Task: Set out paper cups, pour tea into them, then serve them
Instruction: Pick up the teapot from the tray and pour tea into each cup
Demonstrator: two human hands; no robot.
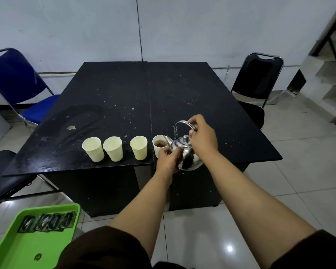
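Observation:
Several cream paper cups stand in a row near the front edge of the black table. The three on the left look empty. The rightmost cup holds brown tea. A shiny steel teapot is tilted with its spout over that cup. My right hand grips the teapot's arched handle. My left hand is wrapped around the tea cup's near side and touches the pot's body.
A green tray with dark sachets sits at lower left. A blue folding chair stands left of the table, a black chair at the right, another dark seat at near left. Stairs rise at far right.

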